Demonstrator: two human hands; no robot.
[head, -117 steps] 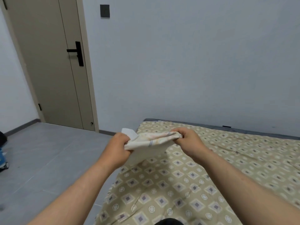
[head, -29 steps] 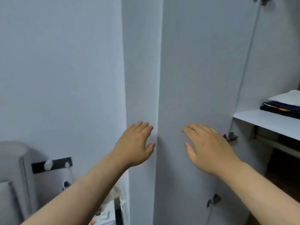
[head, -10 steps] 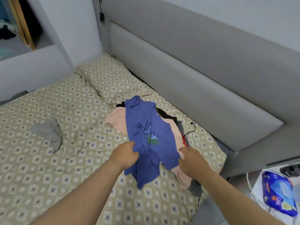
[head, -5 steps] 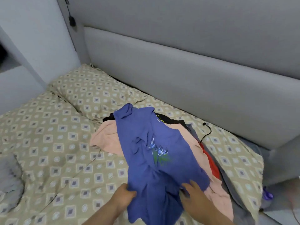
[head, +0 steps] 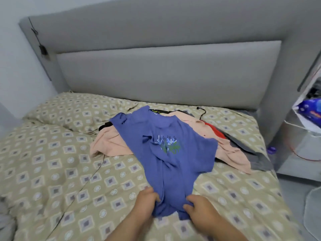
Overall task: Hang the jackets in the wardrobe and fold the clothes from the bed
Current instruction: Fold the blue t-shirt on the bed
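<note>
Far left edge: a grey cloth (head: 5,223), cut by the frame; I cannot tell what it is. A pillow (head: 74,110) lies at the head of the bed (head: 52,171), against the headboard (head: 165,75).

Mid-bed: a peach garment (head: 109,145), mostly buried under the blue shirt (head: 170,153). A black item beneath shows only as slivers.

My left hand (head: 146,200) has its fingers curled into the shirt's near hem, bunching it. My right hand (head: 199,207) is clamped on the same hem just beside it. Both forearms are cut off at the bottom edge. The shirt lies print-up on the pile.

Right of it are a red strip (head: 215,131) and a grey garment (head: 258,159), both largely covered. A black cord (head: 202,113) could be a cable or a hanger; I cannot tell.

Far right, blurred: a bedside unit (head: 295,159) and a blue packet (head: 311,112), cropped.
</note>
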